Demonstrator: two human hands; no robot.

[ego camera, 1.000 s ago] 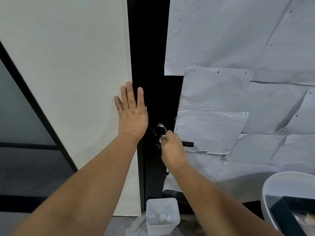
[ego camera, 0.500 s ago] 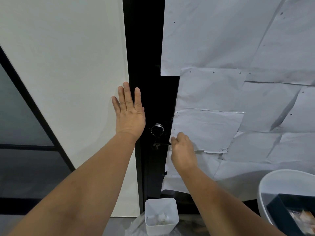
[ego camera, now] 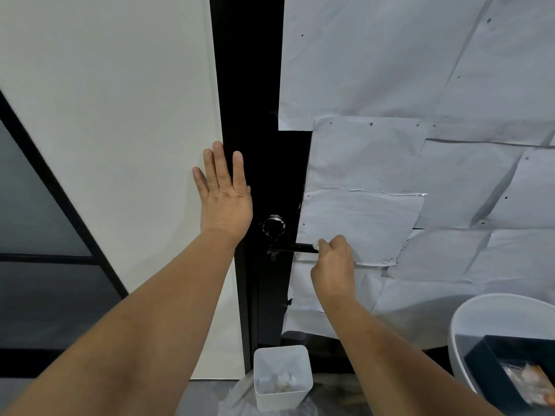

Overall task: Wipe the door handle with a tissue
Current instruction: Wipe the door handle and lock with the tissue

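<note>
Since a second ago my right hand (ego camera: 333,262) has slid outward along the door handle (ego camera: 295,248), from the hub near the round lock (ego camera: 274,226) toward the lever's free end; my left hand has stayed put.

From the head camera, my left hand (ego camera: 223,195) lies spread and flat, fingers straight, on the pale panel just beside the black door edge (ego camera: 264,145). My right hand is curled, pinching the tissue (ego camera: 315,245), of which only a small white tuft shows at my fingertips, pressed against the outer part of the black lever. The lever juts across from the dark door strip over the paper sheets (ego camera: 375,223) taped behind it.

I judge the tissue to be light, soft and easy to tear, so it wants a bunched pinch rather than a stretched one. The handle looks stiff and smooth; wrapping the wad around the bar should let it glide.

Below sits a white bin (ego camera: 282,376) with crumpled tissues in it.
</note>
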